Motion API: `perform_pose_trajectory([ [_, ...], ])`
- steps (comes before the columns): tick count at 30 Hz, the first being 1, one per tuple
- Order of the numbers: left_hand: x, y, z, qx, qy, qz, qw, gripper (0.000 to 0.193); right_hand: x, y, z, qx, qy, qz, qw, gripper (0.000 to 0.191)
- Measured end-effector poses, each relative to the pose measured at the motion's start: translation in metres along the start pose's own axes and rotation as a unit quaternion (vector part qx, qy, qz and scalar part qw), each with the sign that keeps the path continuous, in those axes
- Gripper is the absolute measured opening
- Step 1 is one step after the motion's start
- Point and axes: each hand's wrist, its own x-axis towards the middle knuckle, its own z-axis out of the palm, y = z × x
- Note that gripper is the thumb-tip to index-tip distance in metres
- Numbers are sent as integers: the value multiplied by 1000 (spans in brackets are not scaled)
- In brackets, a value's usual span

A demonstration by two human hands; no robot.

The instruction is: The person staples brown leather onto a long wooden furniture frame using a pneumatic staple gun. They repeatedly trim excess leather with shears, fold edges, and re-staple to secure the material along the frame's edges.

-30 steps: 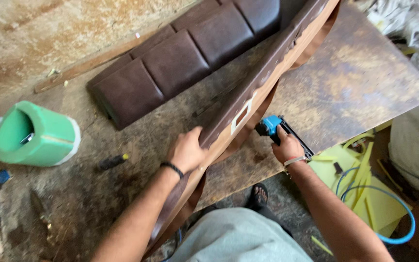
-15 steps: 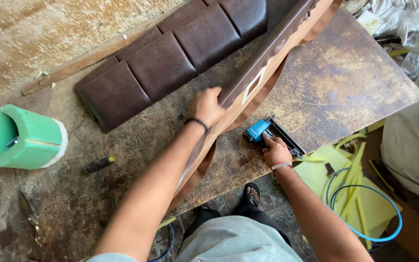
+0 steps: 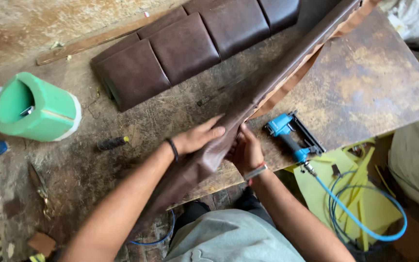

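On the workbench, blue stapler (image 3: 292,138) now released, right hand (image 3: 245,151) newly beside left hand (image 3: 197,139), fingers gripping brown leather strip (image 3: 267,82).

Two hands, left (image 3: 197,138) and right (image 3: 245,150); one long brown upholstered strip (image 3: 287,63); one tufted brown cushion panel (image 3: 185,48); one blue pneumatic stapler (image 3: 292,136); one green foam cylinder (image 3: 37,106).

A single head-worn camera looks steeply down, at arm's length, over a worn workbench (image 3: 374,87) and the wearer's forearms.
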Motion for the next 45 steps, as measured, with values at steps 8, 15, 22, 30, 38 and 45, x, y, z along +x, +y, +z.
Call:
perform_pose_trajectory([
  [8,-84,-87,30,-54,30,147,987,78,31,39,33,58,295,-339,891,36],
  [15,-26,-67,24,-50,-12,280,959,81,64,62,-6,-93,396,-420,811,40],
  [22,96,38,37,375,62,348,857,80,70,63,-3,-294,478,-371,740,29],
  [30,-53,-36,13,-265,-109,62,956,87,62,54,30,-126,427,-381,811,40],
  [38,-8,-18,21,273,87,290,913,82,93,58,2,-70,339,-468,813,34],
  [45,-25,33,14,327,142,-36,933,94,88,59,27,-283,367,-492,737,32],
])
